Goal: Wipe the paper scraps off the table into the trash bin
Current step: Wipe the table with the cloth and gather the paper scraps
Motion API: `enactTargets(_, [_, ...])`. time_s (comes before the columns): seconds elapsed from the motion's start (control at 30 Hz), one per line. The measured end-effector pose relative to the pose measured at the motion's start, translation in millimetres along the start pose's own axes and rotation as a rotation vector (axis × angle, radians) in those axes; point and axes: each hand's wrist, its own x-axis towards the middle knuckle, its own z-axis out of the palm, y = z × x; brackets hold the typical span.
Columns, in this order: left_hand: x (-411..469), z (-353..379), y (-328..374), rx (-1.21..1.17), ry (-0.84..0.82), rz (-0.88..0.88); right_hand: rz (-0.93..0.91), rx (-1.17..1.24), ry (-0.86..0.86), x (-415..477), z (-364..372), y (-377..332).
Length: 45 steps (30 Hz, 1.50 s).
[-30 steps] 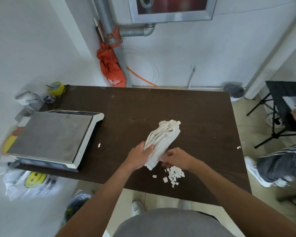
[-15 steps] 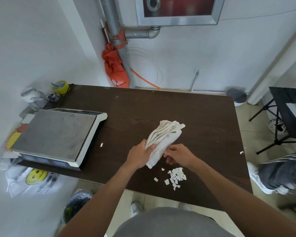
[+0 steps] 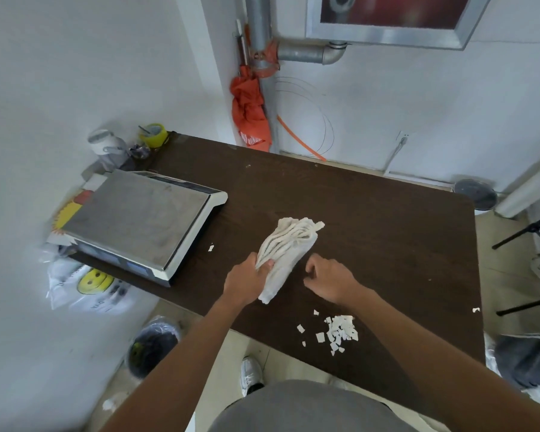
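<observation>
Dark brown table (image 3: 371,213) against a white wall: left hand (image 3: 247,280) grips the folded white cloth (image 3: 286,254); right hand (image 3: 329,280), loosely curled, rests just beside it. Paper scraps (image 3: 340,332) pile near the front edge; trash bin (image 3: 152,347) stands below, left.

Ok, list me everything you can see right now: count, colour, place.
table: one, dark brown, centre
cloth: one, white, bunched mid-table
paper scraps: one pile plus strays, white, near table edge
stray scrap: one, white, beside the scale
stray scrap at right edge: one, white
scale: one, grey and white, table left
tape roll: one, yellow, far left corner
trash bin: one, black-lined, floor below table's left
plastic bag: one, white with yellow smiley, left floor
orange fabric: one, hanging on wall pipe
left hand: gripping cloth
right hand: beside cloth, grip unclear
</observation>
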Motion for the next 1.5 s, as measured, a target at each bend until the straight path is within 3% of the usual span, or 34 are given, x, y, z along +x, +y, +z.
enactTargets(0.1, [-1,-4,-20,0.021,0.036,-0.073,-0.068,0.011,0.245,17,-4,-30])
enactTargets(0.2, [-3,-10,-44,0.063,0.093,-0.173,-0.234,-0.099,0.318,39,-2,-59])
enactTargets(0.4, [-6,-28,-92,0.066,0.207,-0.379,-0.517,-0.413,0.176,82,37,-107])
enactTargets(0.63, [-18,-30,-139,0.047,0.298,-0.493,-0.664,-0.436,0.035,104,97,-154])
enactTargets(0.87, [-8,-28,-145,0.110,0.211,-0.409,-0.572,-0.524,-0.056,116,101,-171])
enactTargets(1.03, [1,-30,-148,0.207,0.144,-0.306,-0.439,-0.413,-0.190,123,87,-158])
enactTargets(1.23, [-3,-10,-131,0.237,-0.038,-0.205,-0.302,-0.298,-0.239,105,79,-118])
enactTargets(1.5, [-34,44,-79,0.096,-0.286,-0.097,-0.113,-0.455,-0.346,70,51,-60])
